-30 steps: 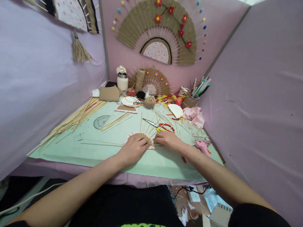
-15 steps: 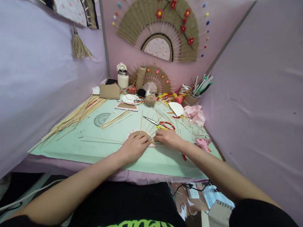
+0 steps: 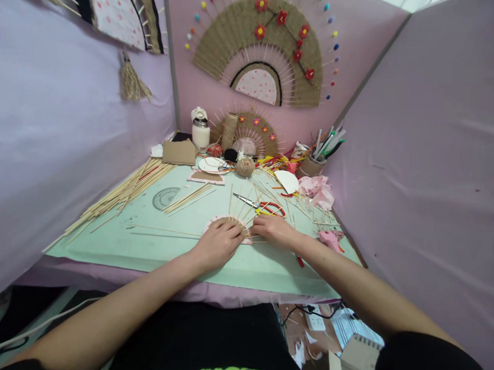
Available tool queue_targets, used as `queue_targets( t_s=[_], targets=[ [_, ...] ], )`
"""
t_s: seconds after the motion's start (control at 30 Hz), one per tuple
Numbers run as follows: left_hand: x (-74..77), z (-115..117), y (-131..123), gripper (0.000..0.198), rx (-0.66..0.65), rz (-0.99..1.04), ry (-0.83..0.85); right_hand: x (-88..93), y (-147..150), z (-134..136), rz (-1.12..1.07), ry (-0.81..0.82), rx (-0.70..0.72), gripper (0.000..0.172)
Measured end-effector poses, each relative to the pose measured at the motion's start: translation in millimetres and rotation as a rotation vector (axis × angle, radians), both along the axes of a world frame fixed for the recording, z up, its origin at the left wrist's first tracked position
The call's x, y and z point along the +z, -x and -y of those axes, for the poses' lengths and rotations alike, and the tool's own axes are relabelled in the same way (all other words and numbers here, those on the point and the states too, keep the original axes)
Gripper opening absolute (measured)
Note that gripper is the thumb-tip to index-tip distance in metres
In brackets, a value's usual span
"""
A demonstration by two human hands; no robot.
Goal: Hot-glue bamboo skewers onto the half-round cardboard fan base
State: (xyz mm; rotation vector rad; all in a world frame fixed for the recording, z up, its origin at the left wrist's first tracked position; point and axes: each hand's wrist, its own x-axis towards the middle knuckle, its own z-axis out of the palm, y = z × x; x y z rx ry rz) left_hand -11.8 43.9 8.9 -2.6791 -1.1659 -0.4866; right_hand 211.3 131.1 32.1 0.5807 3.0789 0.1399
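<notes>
My left hand [image 3: 219,239] lies over a brown cardboard half-circle [image 3: 223,221] with a pink-dotted white border, its closed fingers holding the piece against the table. Thin bamboo sticks [image 3: 231,199] fan out from the half-circle's curved edge, and one long stick reaches out to the left. At the right edge of the half-circle, my right hand [image 3: 272,230] is closed with its fingertips pinched at a stick; the tips are partly hidden. Just beyond that hand lie scissors with red and yellow handles [image 3: 266,208], under some of the sticks.
Loose bamboo sticks [image 3: 121,194] cover the left side, near a protractor [image 3: 165,198]. Behind stand a white jar [image 3: 200,134], a twine ball [image 3: 245,167] and a tool cup [image 3: 311,167]. A pink glue gun [image 3: 331,240] lies right. A decorated fan [image 3: 262,40] hangs behind.
The camera view has tilted slightly upward, so the scene sits a little lower. Both hands stay at the half-circle with almost no visible movement.
</notes>
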Motion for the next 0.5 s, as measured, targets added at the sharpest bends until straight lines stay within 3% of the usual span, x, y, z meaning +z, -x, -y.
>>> queue_targets(
  t_s=[0.5],
  targets=[
    [4.9, 1.1, -1.3, 0.019, 0.045, -0.052, 0.051, 4.7, 1.8, 2.0, 0.028, 0.017, -0.023, 0.017]
  ],
)
